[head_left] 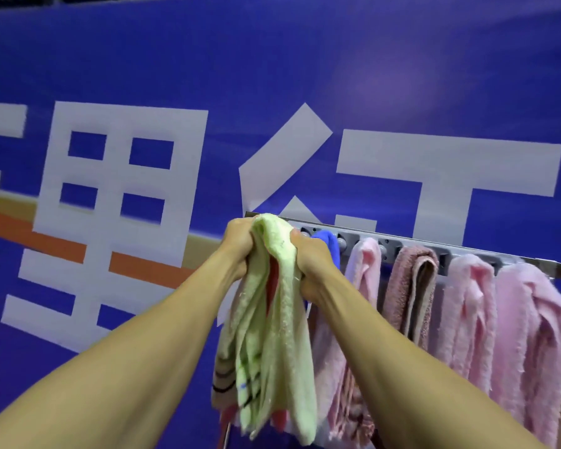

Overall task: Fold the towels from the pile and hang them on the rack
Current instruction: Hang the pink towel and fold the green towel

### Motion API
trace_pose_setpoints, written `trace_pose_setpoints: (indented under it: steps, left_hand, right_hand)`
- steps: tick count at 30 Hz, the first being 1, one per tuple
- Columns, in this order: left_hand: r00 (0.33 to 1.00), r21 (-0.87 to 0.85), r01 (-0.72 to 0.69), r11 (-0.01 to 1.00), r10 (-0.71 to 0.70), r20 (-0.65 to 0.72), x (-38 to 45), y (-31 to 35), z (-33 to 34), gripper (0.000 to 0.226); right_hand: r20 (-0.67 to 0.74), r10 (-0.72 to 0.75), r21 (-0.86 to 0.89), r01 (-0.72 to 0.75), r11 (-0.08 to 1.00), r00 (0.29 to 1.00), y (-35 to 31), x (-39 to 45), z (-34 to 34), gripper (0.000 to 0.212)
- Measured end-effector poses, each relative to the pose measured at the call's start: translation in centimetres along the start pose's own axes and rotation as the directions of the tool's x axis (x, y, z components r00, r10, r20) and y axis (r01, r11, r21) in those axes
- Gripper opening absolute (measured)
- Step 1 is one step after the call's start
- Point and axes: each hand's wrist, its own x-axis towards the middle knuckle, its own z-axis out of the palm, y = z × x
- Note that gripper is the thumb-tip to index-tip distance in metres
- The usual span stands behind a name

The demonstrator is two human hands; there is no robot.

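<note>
Both your hands, left hand (238, 243) and right hand (310, 257), are gripping the green towel (272, 319) (perhaps hiding the rack (412, 251) end), its folds hanging below.

Six towels (272, 306), one rack (370, 244)

Both bare hands are gripping a pale green terry towel (272, 306) at the near end of a grey metal wall rack (370, 243); the left hand (238, 243) is clutching its left side and the right hand (311, 257) its right, the cloth hanging down in folds; a blue cloth (329, 243) is showing just behind the right hand; pink towels (473, 306) and a dusty-rose towel (412, 286) are hanging along the rack; a blue banner with large white characters (117, 196) is filling the background.
</note>
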Motion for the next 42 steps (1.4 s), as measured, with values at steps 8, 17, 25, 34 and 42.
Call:
trace_pose_setpoints:
  steps: [8,17,25,34,42]
  left_hand:
    - [0.998,0.11,0.009,0.994,-0.016,0.061,5.5,-0.3,-0.1,0.017]
    - [0.997,0.206,-0.008,0.979,-0.007,0.07,8.9,-3.2,-0.2,0.036]
    - [0.994,0.481,-0.094,0.872,0.057,0.092,9.6,-6.0,0.3,0.021]
    - [0.985,0.696,-0.033,0.718,0.141,-0.098,5.3,-8.0,-2.6,0.019]
    - [0.989,0.633,0.061,0.771,0.041,-0.145,-4.7,-11.6,-2.4,0.018]
  right_hand:
    - [-0.245,-0.091,-0.177,0.048,0.983,0.965,-0.8,4.3,2.8,0.045]
    - [-0.287,-0.051,-0.314,-0.044,0.948,0.956,0.5,7.2,2.0,0.045]
    - [-0.254,0.112,-0.306,-0.189,0.933,0.961,2.0,7.1,0.7,0.057]
    - [-0.19,0.088,-0.477,-0.17,0.862,0.978,6.3,4.9,-2.3,0.066]
    - [-0.134,-0.059,-0.484,-0.014,0.875,0.989,10.0,-3.5,-3.6,0.038]
